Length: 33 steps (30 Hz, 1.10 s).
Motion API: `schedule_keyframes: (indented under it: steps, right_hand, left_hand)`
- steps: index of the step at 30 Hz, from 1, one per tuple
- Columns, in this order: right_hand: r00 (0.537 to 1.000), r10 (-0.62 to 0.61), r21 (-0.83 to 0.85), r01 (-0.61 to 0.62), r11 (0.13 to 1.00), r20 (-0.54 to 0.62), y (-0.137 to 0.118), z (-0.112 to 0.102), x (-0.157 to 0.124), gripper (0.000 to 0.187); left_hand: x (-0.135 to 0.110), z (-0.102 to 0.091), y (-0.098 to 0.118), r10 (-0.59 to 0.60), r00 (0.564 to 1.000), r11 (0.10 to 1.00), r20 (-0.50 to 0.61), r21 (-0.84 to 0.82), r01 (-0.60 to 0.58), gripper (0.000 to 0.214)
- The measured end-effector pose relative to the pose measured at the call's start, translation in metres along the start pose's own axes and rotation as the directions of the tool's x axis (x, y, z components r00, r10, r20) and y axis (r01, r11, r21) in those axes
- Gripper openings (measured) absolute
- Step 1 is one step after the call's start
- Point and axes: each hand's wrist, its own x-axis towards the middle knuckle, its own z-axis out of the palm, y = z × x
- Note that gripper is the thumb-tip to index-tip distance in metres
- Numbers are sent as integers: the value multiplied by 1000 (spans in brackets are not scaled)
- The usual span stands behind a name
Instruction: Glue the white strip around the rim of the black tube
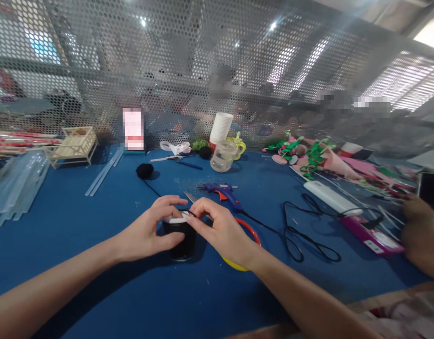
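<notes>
A black cup with a white rim (181, 242) stands upright on the blue table in front of me. My left hand (162, 223) wraps round its left side, thumb on the front and fingers over the rim. At the right of the rim, my right hand (213, 223) pinches a black yarn strand; its fingertips hide part of it. A black strand runs from a small black yarn ball (145, 171) toward the cup. Under my right hand lie scissors with red and yellow handles (251, 230), partly covered. A blue glue gun (226, 192) with an orange trigger rests just beyond.
A clear plastic jar (223, 157) and stacked paper cups (222, 127) stand at the back. Black cord loops right toward a purple-and-white power strip (372, 235). Pink-and-green craft flowers (316, 157) lie back right. Another person's hand (423, 230) holds a phone at far right.
</notes>
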Motion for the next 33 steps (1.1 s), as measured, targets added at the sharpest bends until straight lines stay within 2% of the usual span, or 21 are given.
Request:
schedule_keyframes:
  steps: [5, 12, 17, 21, 23, 25, 26, 28, 31, 33]
  right_hand:
    - [998, -66, -43, 66, 997, -15, -7, 4, -2, 17]
    - [987, -159, -133, 155, 979, -16, -10, 6, -6, 16]
    - [982, -188, -148, 182, 972, -26, -12, 8, -6, 14]
    - [984, -174, -54, 172, 984, -41, -12, -1, -1, 7]
    - [989, -124, -73, 119, 990, -79, -7, -12, 5, 12]
    - [991, -23, -204, -6, 979, -135, 3, -25, 11, 11]
    - [985, 52, -307, -101, 946, -164, 9, -32, 15, 12]
    - [947, 259, -552, -320, 770, -188, 24, -43, 22, 18]
    - [905, 390, -645, -403, 649, -173, 46, -50, 30, 17]
    - [886, 442, -666, -413, 621, -137, 57, -50, 32, 12]
  left_hand:
    - [1, 8, 10, -22, 995, 1000, -94, 19, 24, 6]
    - [-2, 14, 5, -8, 981, 999, -193, -41, 0, 6]
    - [-2, 12, 5, -25, 987, 999, -159, -50, 17, 9]
    - [-3, 6, 1, -93, 987, 980, -132, -186, 67, 11]
    - [-3, 3, -3, -163, 978, 952, -131, -282, 120, 12]
    - [-3, 2, -10, -217, 967, 922, -131, -353, 159, 12]
    - [-2, 1, -13, -230, 965, 912, -127, -375, 168, 13]
    - [-2, 0, -17, -229, 967, 902, -111, -399, 168, 13]
    - [-2, -1, -21, -186, 977, 918, -104, -373, 135, 13]
    - [-3, -2, -22, -140, 984, 936, -112, -339, 95, 13]
